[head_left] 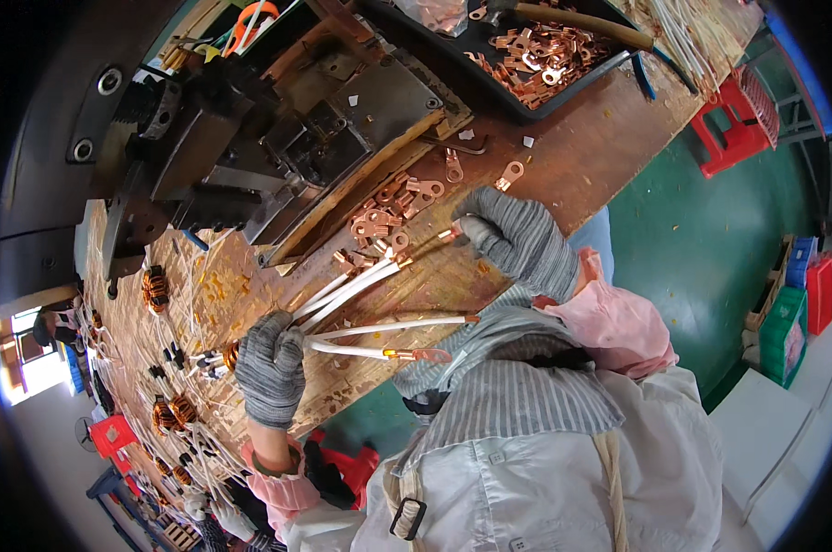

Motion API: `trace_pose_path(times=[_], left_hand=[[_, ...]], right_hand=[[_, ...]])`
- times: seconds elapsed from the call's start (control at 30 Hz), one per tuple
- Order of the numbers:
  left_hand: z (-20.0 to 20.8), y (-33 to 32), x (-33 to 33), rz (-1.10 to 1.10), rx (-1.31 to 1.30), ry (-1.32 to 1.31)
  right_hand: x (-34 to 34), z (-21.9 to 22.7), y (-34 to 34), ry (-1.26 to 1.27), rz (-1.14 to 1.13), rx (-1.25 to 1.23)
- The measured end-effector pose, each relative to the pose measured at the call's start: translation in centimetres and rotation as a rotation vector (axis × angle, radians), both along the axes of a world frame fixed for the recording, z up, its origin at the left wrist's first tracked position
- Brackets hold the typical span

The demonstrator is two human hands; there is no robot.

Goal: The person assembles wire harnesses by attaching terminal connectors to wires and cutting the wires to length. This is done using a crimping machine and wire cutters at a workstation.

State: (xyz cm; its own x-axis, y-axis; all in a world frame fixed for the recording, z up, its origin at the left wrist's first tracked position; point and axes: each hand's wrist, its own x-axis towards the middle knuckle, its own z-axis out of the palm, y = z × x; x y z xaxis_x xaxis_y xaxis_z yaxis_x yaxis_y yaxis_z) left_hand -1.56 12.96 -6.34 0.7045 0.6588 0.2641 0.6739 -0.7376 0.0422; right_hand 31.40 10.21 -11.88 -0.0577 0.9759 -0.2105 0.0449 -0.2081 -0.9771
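Observation:
My left hand [270,368], in a grey knitted glove, is closed around a bundle of white cables [347,293]. Their bare copper ends fan out to the right. One lower cable carries a copper cable lug [427,355] on its end. My right hand [517,241], gloved alike, pinches a small copper cable lug, whose barrel [448,235] pokes out from the fingertips. That barrel points toward the cable ends; whether a strand is inside it I cannot tell. Behind the cables lies a loose pile of copper lugs [379,221] on the wooden bench [581,161].
A dark metal press [315,138] stands at the back left. Behind my right hand, a black tray [535,115] holds many copper lugs and a wooden-handled hammer [586,23]. Copper-wound coils [167,414] with cables cover the left bench. A red stool [733,124] stands far right.

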Motion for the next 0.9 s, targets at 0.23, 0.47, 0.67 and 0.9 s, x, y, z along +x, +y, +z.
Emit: trace_pose_path(times=[0.23,0.47,0.67,0.9], left_hand=[[-0.1,0.1,0.2,0.004,0.003,0.013],[0.6,0.5,2.5,-0.089,-0.107,-0.12],[1.1,0.9,5.1,-0.212,-0.139,-0.195],[1.6,0.0,6.2,-0.138,-0.115,-0.241]], right_hand=[[0.8,0.1,-0.1,-0.918,-0.216,0.556],[6.0,1.8,2.0,-0.854,-0.366,0.645],[12.5,3.3,4.5,-1.039,-0.518,0.595],[22.9,4.1,7.6,-1.324,-0.885,0.408]])
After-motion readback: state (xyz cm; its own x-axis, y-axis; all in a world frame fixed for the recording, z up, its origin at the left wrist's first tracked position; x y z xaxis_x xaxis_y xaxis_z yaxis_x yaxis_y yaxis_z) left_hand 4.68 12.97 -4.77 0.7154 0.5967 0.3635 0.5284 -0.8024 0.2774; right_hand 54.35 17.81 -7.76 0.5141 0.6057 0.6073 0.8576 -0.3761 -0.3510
